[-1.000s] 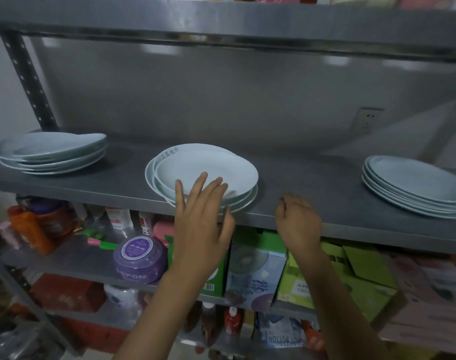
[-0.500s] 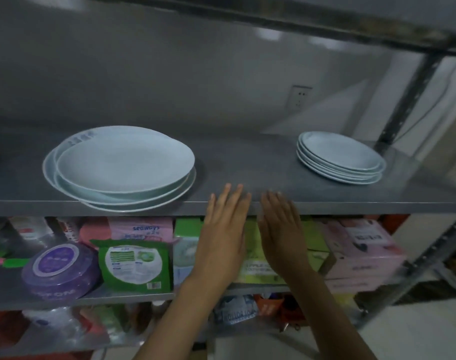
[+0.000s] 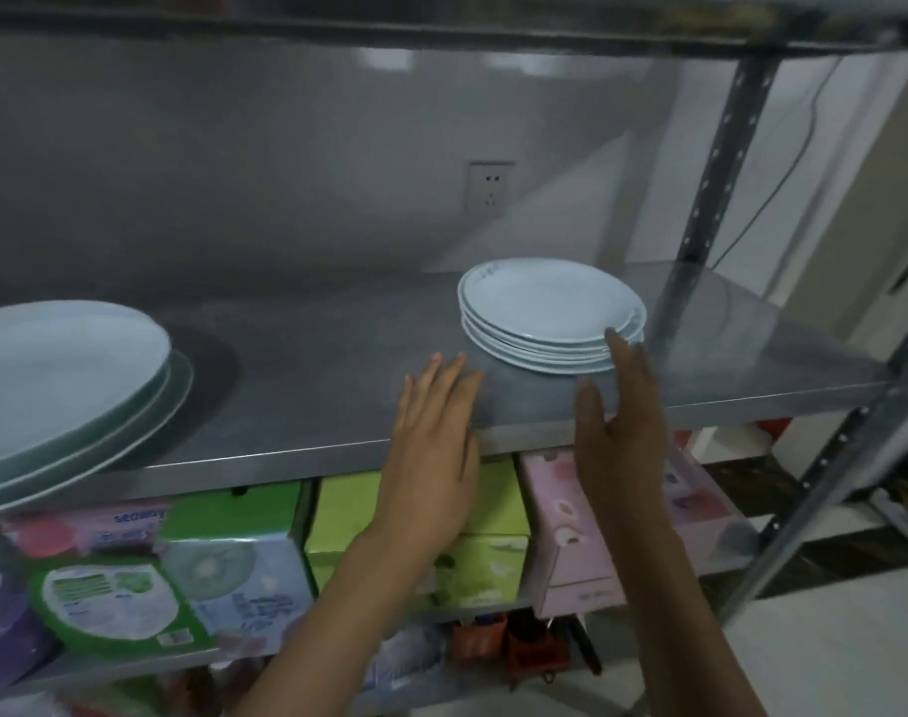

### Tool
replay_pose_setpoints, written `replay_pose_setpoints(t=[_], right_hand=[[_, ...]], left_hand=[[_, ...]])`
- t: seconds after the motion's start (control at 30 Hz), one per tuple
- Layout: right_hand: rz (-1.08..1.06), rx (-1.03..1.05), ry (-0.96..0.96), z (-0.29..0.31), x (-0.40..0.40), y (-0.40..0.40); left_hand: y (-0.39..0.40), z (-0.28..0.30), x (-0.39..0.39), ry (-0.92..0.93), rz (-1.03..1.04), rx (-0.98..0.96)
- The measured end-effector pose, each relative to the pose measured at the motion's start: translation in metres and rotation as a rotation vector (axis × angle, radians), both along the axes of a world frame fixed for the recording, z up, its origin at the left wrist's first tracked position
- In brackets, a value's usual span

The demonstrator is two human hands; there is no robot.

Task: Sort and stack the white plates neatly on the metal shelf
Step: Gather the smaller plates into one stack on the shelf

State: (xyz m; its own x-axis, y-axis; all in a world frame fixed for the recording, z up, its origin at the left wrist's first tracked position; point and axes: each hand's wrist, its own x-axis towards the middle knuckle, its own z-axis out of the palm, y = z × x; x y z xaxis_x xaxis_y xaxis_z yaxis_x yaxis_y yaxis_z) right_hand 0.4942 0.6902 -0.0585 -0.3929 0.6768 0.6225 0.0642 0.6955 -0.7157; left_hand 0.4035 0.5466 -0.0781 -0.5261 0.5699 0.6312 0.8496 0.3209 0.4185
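A stack of several small white plates (image 3: 550,313) sits on the right part of the metal shelf (image 3: 327,375). A stack of larger white plates (image 3: 63,385) lies at the left edge, partly cut off by the frame. My left hand (image 3: 433,432) is open, fingers together, over the shelf's front edge just left of the small stack and apart from it. My right hand (image 3: 620,416) is open and upright, its fingertips at the front right rim of the small stack. Neither hand holds anything.
A perforated metal upright (image 3: 710,194) stands just behind and right of the small stack. A wall socket (image 3: 489,187) is on the back wall. The lower shelf holds green boxes (image 3: 415,530), a pink box (image 3: 581,530) and round packages (image 3: 105,602).
The view has swung right, so the small stack is now near the middle. Both hands moved from the middle plates to the right and forward, reaching the small stack with fingers spread out flat.
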Motion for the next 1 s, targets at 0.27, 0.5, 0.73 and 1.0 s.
replay_pose_setpoints(t=[0.27, 0.5, 0.73, 1.0], right_hand=[[0.107, -0.159, -0.106, 0.010, -0.029, 0.051], [0.093, -0.140, -0.181, -0.002, -0.040, 0.059], [0.060, -0.128, -0.090, 0.001, -0.037, 0.055], [0.024, -0.082, -0.020, 0.011, -0.027, 0.039]], left_hand=[[0.056, 0.008, 0.000, -0.087, 0.050, -0.011], [0.057, 0.010, -0.007, -0.138, 0.074, 0.016], [0.046, 0.020, -0.009, -0.174, 0.043, 0.110], [0.025, 0.030, -0.006, -0.217, 0.014, 0.180]])
